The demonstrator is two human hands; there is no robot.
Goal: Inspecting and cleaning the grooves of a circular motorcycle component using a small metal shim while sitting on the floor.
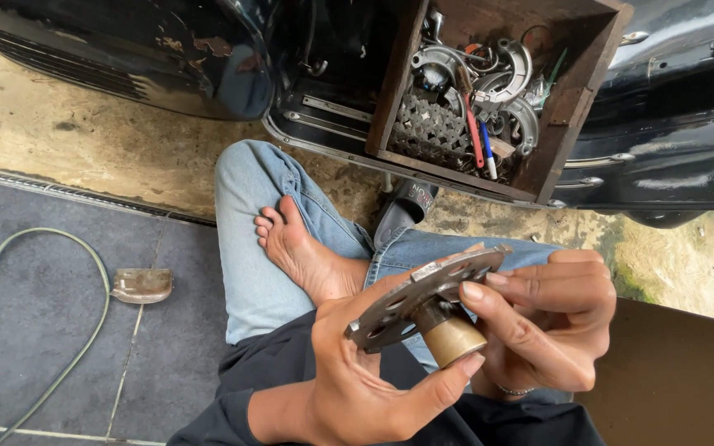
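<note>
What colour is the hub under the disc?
Brass-gold hub, under the grey steel disc; head view.

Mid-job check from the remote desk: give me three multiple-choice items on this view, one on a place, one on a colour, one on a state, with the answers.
1. Where does the wooden box of metal parts stand?
A. on the grey tiles
B. on the footboard of the dark vehicle
C. on the person's lap

2. What colour is the cylinder under the perforated metal disc?
A. brass
B. blue
C. white

3. How is the disc held?
A. lying on the floor
B. in one hand only
C. in both hands

Answers: 1 B, the box rests on the ledge of the black vehicle above the knees. 2 A, the cylinder shows a dull golden tone. 3 C, the left hand cups it from below while the right hand grips it from the side.
</note>
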